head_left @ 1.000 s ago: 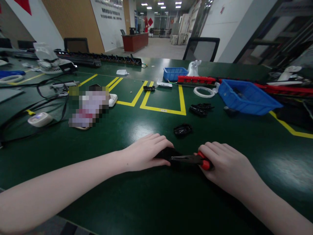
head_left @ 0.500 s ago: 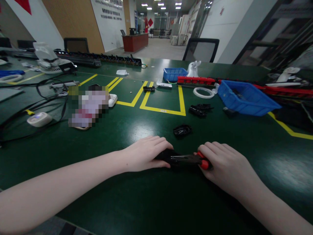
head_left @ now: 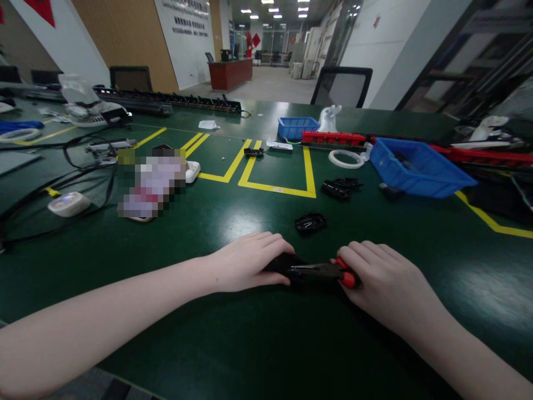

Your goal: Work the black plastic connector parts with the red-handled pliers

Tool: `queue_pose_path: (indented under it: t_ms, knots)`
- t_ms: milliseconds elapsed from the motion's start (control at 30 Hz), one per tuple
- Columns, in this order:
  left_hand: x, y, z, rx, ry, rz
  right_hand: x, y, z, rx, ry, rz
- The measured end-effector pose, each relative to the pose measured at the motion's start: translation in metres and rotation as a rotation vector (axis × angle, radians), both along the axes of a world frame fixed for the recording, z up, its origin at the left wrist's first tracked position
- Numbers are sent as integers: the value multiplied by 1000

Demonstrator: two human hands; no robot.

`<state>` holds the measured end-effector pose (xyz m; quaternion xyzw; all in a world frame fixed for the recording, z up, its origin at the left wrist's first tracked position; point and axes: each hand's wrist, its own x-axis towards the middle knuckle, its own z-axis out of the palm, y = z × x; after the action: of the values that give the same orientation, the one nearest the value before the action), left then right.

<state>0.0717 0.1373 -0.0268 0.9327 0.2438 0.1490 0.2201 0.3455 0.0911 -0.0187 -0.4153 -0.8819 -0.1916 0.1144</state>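
Red-handled pliers (head_left: 318, 271) are gripped by my right hand (head_left: 381, 280), closed around the handles, with the dark jaws pointing left. My left hand (head_left: 252, 262) is closed, thumb and fingers pinching a black part (head_left: 283, 263) against the table. The pliers' tips meet this black part; its shape is mostly hidden by my fingers and its dark colour. Just beyond my hands lies a black plastic piece (head_left: 310, 223) with small metallic bits in it. Farther to the right rest more black pieces (head_left: 339, 188).
A blue bin (head_left: 420, 169) stands at the right, a smaller blue bin (head_left: 297, 127) farther back. Near them are a white ring (head_left: 346, 159) and a long red rail (head_left: 335, 137). A phone (head_left: 154, 183), cables and a white device (head_left: 69, 204) lie left on the green table (head_left: 233, 344).
Both hands, the pliers and the black part hold practically the same position. Only a very slight shift of the camera view shows.
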Motion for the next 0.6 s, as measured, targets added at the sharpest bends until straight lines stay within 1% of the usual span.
queue_pose_path:
  t_ms: [133, 300, 467, 600]
  knots:
    - [0, 0, 1, -15, -2, 7, 1, 0, 1, 3, -18, 0]
    - [0, 0, 0, -24, 4, 5, 0, -1, 2, -33, -32, -18]
    - [0, 0, 0, -18, 3, -4, 3, -1, 1, -92, 5, -31]
    - [-1, 0, 1, -14, 5, -3, 9, 1, 2, -90, 24, -27]
